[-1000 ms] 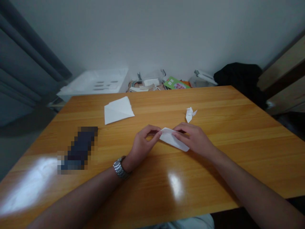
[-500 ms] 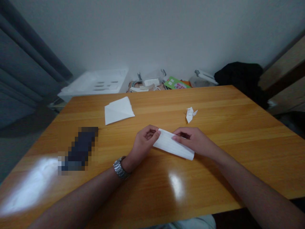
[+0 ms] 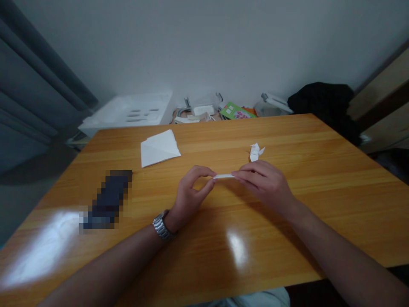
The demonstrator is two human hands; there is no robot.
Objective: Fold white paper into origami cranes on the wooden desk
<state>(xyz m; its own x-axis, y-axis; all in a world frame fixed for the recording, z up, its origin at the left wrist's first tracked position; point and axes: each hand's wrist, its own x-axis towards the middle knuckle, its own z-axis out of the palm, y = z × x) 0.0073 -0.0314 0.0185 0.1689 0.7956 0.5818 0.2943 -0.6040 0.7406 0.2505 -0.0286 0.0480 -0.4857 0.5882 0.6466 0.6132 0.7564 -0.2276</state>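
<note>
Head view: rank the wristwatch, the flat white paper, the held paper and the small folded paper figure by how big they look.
1. Flat white paper
2. Wristwatch, helped by being nearer the camera
3. Folded paper figure
4. Held paper, seen nearly edge-on

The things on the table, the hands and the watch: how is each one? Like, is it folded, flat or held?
Left hand: fingers pinching the paper strip.
Right hand: fingers pinching the same strip.
Paper strip: held, nearly edge-on.
Paper sheets: lying on the table.
Small paper shape: folded, partly hidden.
Dark thing: lying down, too blurred to tell more.
Watch: worn.
</note>
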